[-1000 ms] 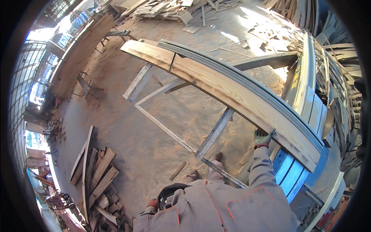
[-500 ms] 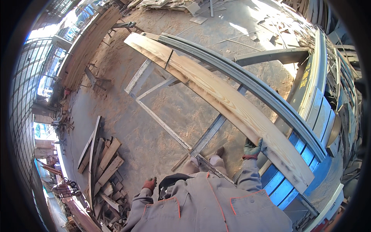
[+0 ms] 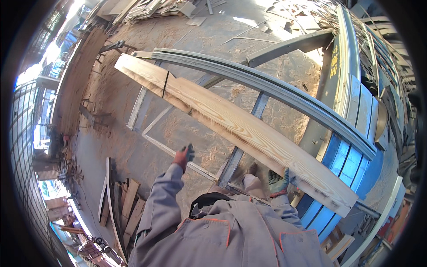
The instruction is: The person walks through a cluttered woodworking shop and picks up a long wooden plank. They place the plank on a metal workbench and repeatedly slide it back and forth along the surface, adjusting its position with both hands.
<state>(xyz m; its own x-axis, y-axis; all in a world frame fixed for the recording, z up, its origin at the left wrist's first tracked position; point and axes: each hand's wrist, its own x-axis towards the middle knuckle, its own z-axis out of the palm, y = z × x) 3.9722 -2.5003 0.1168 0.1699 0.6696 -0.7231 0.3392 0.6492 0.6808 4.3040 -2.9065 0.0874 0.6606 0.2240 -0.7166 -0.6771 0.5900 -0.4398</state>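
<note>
A long, pale wooden plank (image 3: 240, 127) with wavy grain and a rough near edge lies slantwise across a metal frame (image 3: 231, 167). A dark line crosses it near its far left end. My right hand (image 3: 278, 183), in a grey-green glove with a red cuff, grips the plank's near edge toward its right end; some fingers are hidden by the wood. Over the frame's near rail, short of the plank, my left hand (image 3: 184, 157) reaches forward in the same kind of glove. Its fingers are stretched out and hold nothing.
Beyond the plank runs a long grey metal rail (image 3: 267, 82). Blue slats (image 3: 340, 162) lie at the right. Loose boards (image 3: 126, 200) are piled at the lower left, and a long stack of planks (image 3: 73, 84) stands farther left. Sawdust covers parts of the floor (image 3: 195, 142).
My left hand has moved forward and right from beside my body to above the frame's near rail. My right hand stays at the plank's edge. The view has shifted right.
</note>
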